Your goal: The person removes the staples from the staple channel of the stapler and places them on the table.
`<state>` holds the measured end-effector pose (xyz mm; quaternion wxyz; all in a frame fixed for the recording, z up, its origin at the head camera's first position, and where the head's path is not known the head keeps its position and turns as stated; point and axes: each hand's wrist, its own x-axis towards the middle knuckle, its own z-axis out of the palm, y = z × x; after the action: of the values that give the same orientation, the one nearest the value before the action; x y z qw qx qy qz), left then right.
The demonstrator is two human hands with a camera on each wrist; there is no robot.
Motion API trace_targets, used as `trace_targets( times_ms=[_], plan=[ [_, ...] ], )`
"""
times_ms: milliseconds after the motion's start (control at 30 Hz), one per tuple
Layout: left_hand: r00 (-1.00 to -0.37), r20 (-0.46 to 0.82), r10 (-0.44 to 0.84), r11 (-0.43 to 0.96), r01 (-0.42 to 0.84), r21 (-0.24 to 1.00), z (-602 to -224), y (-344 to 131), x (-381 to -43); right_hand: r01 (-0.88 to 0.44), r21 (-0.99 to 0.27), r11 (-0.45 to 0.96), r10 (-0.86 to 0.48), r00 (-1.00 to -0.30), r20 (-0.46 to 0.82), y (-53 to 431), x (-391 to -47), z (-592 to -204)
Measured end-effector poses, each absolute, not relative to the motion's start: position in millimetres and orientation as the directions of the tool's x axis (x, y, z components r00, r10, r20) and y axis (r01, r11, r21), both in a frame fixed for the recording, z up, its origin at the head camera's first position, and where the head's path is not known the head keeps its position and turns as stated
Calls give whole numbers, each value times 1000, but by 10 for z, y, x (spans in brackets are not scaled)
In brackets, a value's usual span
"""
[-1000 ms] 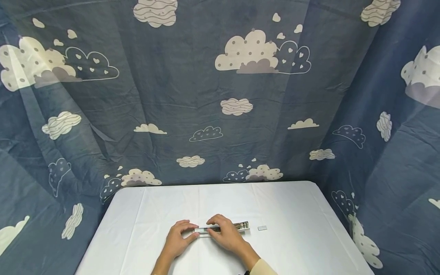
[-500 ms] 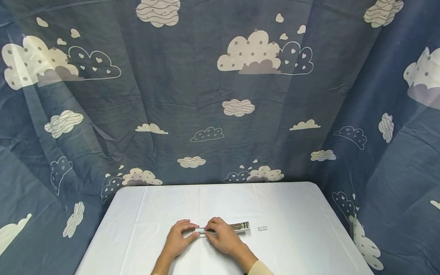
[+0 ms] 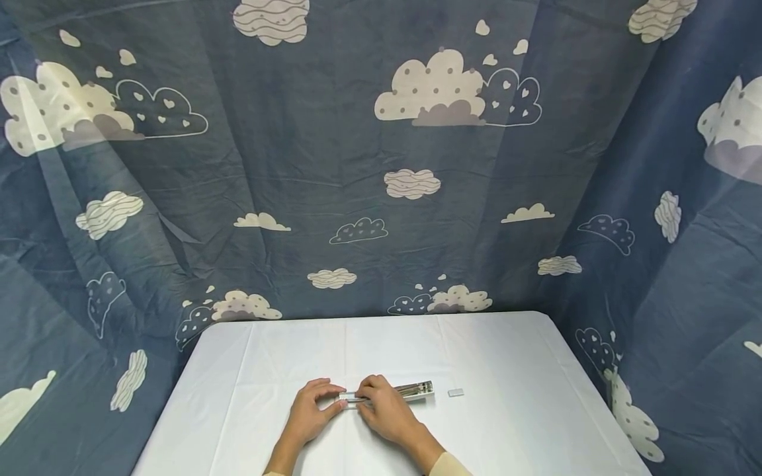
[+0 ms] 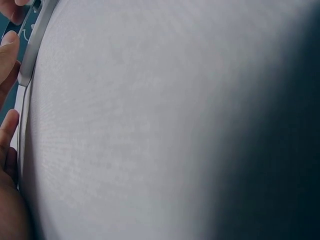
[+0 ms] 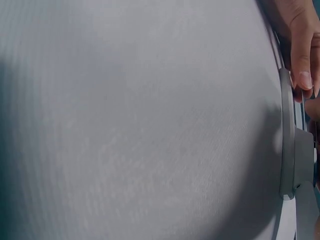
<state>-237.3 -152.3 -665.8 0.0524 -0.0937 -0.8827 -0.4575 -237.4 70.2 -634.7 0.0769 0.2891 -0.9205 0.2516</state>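
A light grey stapler [image 3: 419, 391] lies on the white table in the head view, its metal inner parts showing at the right end. My left hand [image 3: 307, 411] pinches the left end between thumb and fingers. Curled over the middle, my right hand [image 3: 387, 410] pinches at the staple channel and hides part of it. The right wrist view shows the stapler's long base [image 5: 287, 135] at the right edge, with left-hand fingers [image 5: 301, 55] at one end. In the left wrist view only part of the base [image 4: 37, 45] appears. What lies between the right fingertips is hidden.
A small grey strip, looking like a block of staples [image 3: 455, 393], lies right of the stapler. The white table [image 3: 506, 357] has rounded far corners. Dark blue cloth with cloud prints [image 3: 333, 152] hangs behind and at both sides.
My right hand has slid slightly left along the stapler, and its raised index finger has come down and closed toward the thumb. The left hand keeps its place.
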Motion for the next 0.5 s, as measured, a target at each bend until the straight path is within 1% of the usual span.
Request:
trace_targets(
  times_ms=[200, 333, 500],
  plan=[
    [-979, 170, 113, 565, 204, 800, -6674, -1527, -2403, -551, -491, 675, -460, -834, 304, 684, -2374, -6337],
    [-973, 190, 134, 565, 232, 791, -6695, -1533, -2404, -522, -549, 652, -423, -852, 308, 671, -2368, -6367],
    [-967, 209, 146, 561, 255, 787, -6699, -1529, -2397, -496, -585, 642, -379, -868, 320, 640, -2381, -6384]
  ],
)
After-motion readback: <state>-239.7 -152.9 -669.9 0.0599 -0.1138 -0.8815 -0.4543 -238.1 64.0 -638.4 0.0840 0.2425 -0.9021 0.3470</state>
